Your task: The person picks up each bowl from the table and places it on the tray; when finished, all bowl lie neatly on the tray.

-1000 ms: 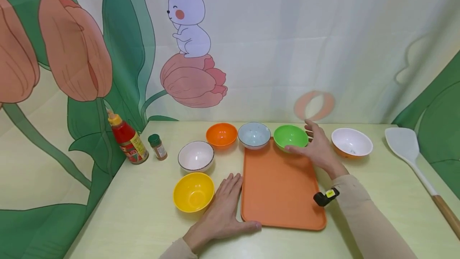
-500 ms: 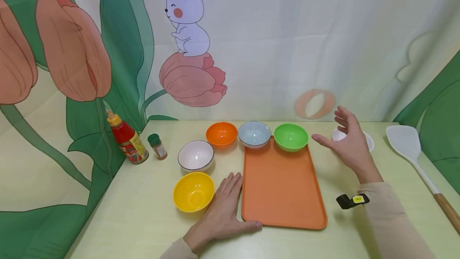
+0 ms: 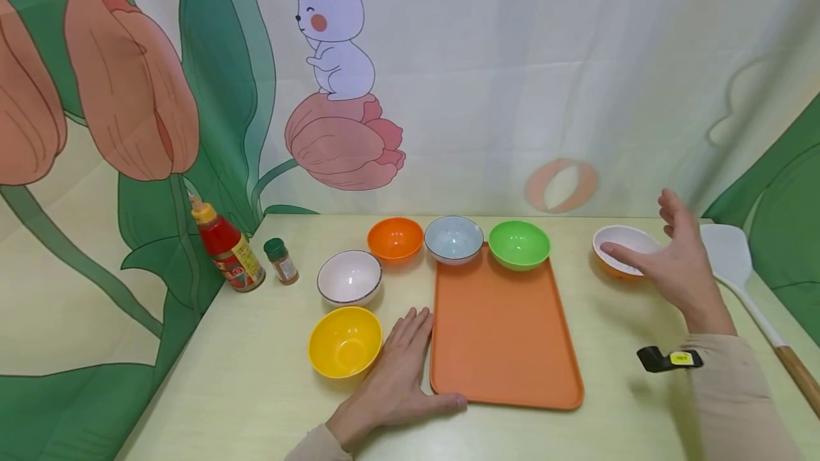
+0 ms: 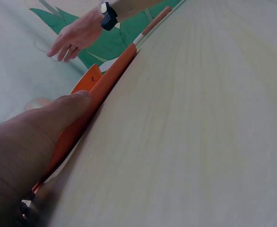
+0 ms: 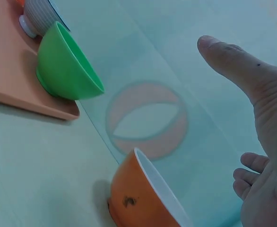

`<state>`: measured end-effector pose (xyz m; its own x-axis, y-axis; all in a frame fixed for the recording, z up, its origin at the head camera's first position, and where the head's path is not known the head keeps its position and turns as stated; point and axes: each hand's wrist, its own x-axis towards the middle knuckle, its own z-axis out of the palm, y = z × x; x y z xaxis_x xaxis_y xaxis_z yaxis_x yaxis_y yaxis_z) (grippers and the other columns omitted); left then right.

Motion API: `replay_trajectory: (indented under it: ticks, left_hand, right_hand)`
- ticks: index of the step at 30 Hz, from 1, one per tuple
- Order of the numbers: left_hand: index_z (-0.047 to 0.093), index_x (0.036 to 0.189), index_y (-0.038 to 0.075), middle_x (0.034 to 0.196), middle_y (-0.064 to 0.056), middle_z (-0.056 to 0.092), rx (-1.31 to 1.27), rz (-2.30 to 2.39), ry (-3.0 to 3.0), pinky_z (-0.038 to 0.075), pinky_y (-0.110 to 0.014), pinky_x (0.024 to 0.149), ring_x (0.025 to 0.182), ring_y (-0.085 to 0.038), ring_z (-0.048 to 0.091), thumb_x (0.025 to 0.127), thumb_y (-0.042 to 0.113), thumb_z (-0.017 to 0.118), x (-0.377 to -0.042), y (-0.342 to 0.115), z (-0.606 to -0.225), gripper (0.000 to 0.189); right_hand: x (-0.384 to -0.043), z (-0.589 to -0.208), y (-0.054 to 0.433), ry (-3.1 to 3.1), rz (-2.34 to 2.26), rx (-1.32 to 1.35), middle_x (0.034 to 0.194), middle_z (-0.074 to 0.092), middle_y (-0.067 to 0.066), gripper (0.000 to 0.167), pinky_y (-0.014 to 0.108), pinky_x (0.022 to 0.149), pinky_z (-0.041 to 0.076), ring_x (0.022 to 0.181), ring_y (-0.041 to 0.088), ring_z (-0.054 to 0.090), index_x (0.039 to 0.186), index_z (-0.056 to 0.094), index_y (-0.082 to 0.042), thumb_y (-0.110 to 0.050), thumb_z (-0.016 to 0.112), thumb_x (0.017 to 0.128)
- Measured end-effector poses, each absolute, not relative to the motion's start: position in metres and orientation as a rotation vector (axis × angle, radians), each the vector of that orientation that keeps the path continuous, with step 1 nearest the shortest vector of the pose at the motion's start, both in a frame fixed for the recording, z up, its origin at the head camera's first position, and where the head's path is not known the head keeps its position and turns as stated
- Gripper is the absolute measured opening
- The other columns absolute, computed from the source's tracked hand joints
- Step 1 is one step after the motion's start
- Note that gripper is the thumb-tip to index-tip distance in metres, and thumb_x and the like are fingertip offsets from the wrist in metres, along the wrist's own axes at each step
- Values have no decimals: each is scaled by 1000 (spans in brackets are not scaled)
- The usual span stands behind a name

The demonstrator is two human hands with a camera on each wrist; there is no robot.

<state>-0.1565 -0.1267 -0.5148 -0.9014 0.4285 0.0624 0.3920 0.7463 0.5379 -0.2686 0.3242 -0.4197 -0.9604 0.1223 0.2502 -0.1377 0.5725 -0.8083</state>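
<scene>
My left hand [image 3: 397,374] rests on the table at the near left corner of an orange tray [image 3: 506,347]. Its fingers lie along the tray's left side, and the thumb touches the near edge. In the head view my right hand [image 3: 680,265] hovers with thumb and fingers spread, overlapping a bowl [image 3: 616,239] that is white inside and orange outside. The right wrist view shows that orange-sided bowl [image 5: 141,196] below the hand, apart from it. At the tray's far edge stand a green bowl [image 3: 519,245] on the right and a pale blue bowl [image 3: 453,240] on the left.
Left of the tray stand an orange bowl [image 3: 395,240], a white bowl [image 3: 349,278] and a yellow bowl [image 3: 346,342]. Farther left are a red sauce bottle [image 3: 228,247] and a green-capped spice jar [image 3: 280,262]. A white spatula [image 3: 756,304] with a wooden handle lies far right.
My right hand has left the green bowl and moved right, past and over the white-and-orange bowl. The green bowl stays at the tray's far right corner. My left hand has not moved.
</scene>
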Motion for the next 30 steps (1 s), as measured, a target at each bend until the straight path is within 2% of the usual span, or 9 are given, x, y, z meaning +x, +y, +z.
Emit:
replay_trajectory:
  ticks: [9,14,19,24,30]
  left_hand:
    - [23,178,8,187,-11,18,677,856,2872,10,-51,142,174,-30,10,81,88,78,-156,-126,-514,137]
    - [23,178,9,187,-10,18,660,851,2868,10,-52,142,174,-29,10,81,90,76,-156,-126,-514,138]
    - [22,178,9,187,-9,18,654,853,2871,10,-52,142,174,-29,10,81,91,75,-156,-127,-514,138]
    - [22,178,9,187,-9,17,667,859,2876,10,-51,142,174,-29,9,81,90,76,-156,-127,-514,138]
    - [21,178,9,187,-10,17,672,865,2870,10,-52,142,174,-29,9,81,89,77,-156,-128,-514,138]
  right_hand:
    - [-269,-434,346,-2521,1355,-47,187,6,15,130,73,135,17,168,50,13,181,-4,-22,-43,91,94]
    - [-272,-449,356,-2547,1432,-77,187,3,19,129,74,135,15,168,54,10,180,-9,-18,-42,88,98]
    - [-281,-472,365,-2599,1445,-74,185,5,26,129,75,134,16,165,58,14,179,-11,-12,-43,86,99]
    - [-285,-490,369,-2627,1397,-60,182,11,33,129,71,135,19,161,59,23,177,-10,-6,-43,86,99]
    - [-285,-502,370,-2617,1405,-79,178,13,41,128,74,133,20,158,61,27,176,-7,1,-40,87,99]
